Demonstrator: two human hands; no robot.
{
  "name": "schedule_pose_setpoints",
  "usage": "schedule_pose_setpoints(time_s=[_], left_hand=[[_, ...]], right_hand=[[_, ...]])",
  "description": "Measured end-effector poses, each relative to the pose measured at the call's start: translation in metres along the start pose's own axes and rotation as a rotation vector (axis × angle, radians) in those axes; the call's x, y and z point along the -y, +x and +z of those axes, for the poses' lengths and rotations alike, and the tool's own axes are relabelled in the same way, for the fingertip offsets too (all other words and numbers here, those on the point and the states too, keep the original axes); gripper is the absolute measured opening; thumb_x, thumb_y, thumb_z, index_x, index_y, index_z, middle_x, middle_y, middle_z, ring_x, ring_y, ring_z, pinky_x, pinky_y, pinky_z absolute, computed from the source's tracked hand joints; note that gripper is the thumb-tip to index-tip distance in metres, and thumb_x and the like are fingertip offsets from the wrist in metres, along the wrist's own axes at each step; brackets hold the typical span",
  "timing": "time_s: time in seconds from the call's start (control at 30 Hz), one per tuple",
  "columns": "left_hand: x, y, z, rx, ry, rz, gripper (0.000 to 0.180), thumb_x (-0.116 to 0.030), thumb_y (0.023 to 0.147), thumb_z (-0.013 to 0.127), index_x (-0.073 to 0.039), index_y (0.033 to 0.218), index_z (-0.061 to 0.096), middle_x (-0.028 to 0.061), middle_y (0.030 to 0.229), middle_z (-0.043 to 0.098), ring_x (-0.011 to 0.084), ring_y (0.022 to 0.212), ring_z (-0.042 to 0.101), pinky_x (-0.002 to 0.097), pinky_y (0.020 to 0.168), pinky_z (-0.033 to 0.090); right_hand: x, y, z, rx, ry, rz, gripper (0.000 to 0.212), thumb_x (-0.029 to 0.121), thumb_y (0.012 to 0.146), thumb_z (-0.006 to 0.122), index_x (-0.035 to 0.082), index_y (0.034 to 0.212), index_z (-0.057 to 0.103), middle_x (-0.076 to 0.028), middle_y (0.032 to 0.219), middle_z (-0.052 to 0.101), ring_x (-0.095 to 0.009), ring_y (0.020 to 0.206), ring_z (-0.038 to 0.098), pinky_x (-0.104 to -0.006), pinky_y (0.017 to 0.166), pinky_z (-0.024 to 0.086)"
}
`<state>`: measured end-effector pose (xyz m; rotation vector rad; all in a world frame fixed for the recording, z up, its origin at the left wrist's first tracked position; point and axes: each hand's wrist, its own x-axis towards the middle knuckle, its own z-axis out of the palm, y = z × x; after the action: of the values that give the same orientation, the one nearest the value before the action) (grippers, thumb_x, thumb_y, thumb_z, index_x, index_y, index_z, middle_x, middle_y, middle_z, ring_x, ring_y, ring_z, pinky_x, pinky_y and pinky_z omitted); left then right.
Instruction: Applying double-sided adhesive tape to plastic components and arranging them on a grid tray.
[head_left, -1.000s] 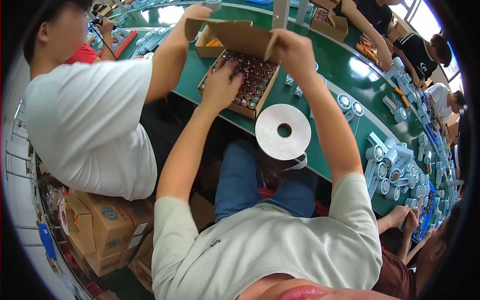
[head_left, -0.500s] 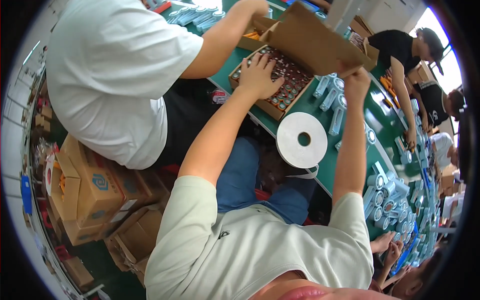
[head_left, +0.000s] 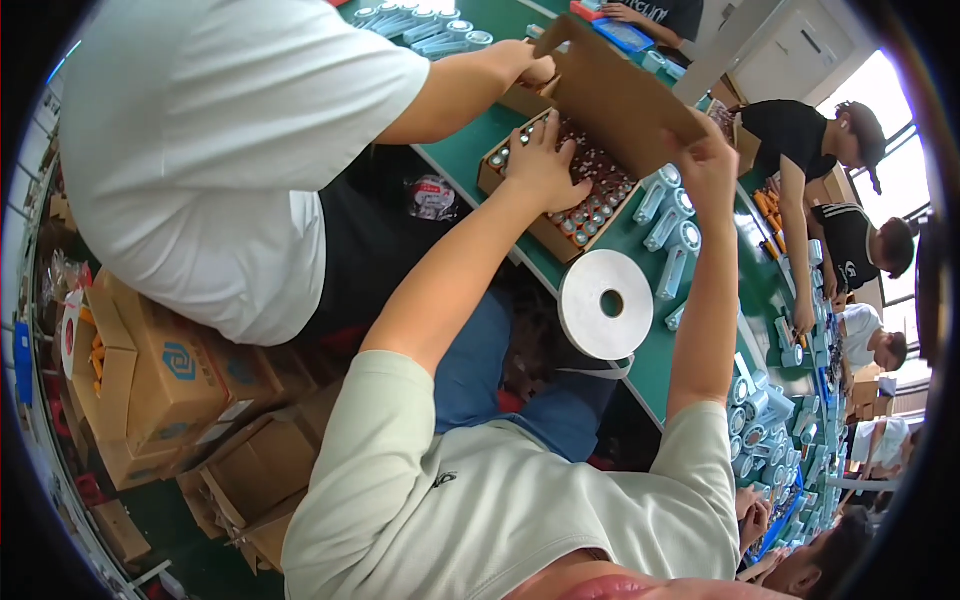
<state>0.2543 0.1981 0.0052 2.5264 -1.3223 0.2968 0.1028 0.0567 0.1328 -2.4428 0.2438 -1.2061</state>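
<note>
A small cardboard box (head_left: 556, 240) on the green table holds rows of upright cylindrical batteries (head_left: 592, 212) with shiny ends. My left hand (head_left: 545, 170) lies over them, fingers spread, resting on the battery tops and hiding some of them. At the box's far right side a large brown cardboard flap (head_left: 625, 95) stands raised. My right hand (head_left: 706, 165) grips the flap's right corner, with its fingers bent and partly blurred. A white roll of tape (head_left: 607, 305) sits at the near table edge, below the box, its loose end hanging down.
Light blue handled plastic parts (head_left: 665, 225) lie right of the box, with a pile (head_left: 765, 425) further right. At the left a person in a white shirt (head_left: 240, 130) reaches into another box. Cartons (head_left: 180, 380) stand on the floor at left. Other people work along the table.
The view has shifted slightly. My left hand still lies on the batteries, and my right hand still holds the flap corner. The neighbour's hand has come down to the box beyond.
</note>
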Motion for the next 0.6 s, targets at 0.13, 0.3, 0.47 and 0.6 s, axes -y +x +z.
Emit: schedule_pose_setpoints(time_s=[0.13,0.3,0.47,0.6], left_hand=[[0.012,0.011,-0.012,-0.009,0.006,0.079,0.095,-0.075,0.084,0.049,-0.003,0.146,0.049,0.0226,0.157,0.039,0.0360,0.148,0.030,0.0602,0.117,0.019],[0.014,0.017,0.002,0.029,-0.185,0.054,0.103,-0.080,0.079,0.052,-0.001,0.145,0.049,0.0229,0.155,0.041,0.0343,0.149,0.032,0.0550,0.118,0.022],[0.016,0.028,0.019,-0.062,-0.185,0.030,0.105,-0.082,0.081,0.050,0.001,0.145,0.048,0.0220,0.154,0.043,0.0325,0.148,0.033,0.0503,0.119,0.024],[0.030,0.019,0.007,-0.061,-0.257,0.009,0.103,-0.083,0.086,0.045,0.001,0.145,0.048,0.0193,0.157,0.042,0.0339,0.148,0.034,0.0516,0.119,0.023]], right_hand=[[-0.014,0.005,-0.002,0.163,-0.075,-0.163,0.018,0.018,0.093,0.074,0.001,0.098,0.075,-0.010,0.077,0.072,-0.021,0.059,0.058,-0.0303,0.059,0.048],[-0.067,-0.021,-0.003,0.006,-0.086,-0.070,0.020,0.017,0.095,0.071,-0.002,0.096,0.074,-0.012,0.074,0.070,-0.022,0.056,0.056,-0.0322,0.056,0.046],[-0.048,-0.050,-0.117,-0.503,-0.328,0.186,0.036,0.028,0.094,0.074,-0.001,0.116,0.068,-0.012,0.105,0.074,-0.021,0.075,0.070,-0.0286,0.063,0.053],[0.024,-0.074,-0.140,-0.751,-0.143,0.126,0.053,0.026,0.093,0.077,0.003,0.135,0.054,-0.012,0.135,0.063,-0.021,0.103,0.070,-0.0238,0.083,0.057]])
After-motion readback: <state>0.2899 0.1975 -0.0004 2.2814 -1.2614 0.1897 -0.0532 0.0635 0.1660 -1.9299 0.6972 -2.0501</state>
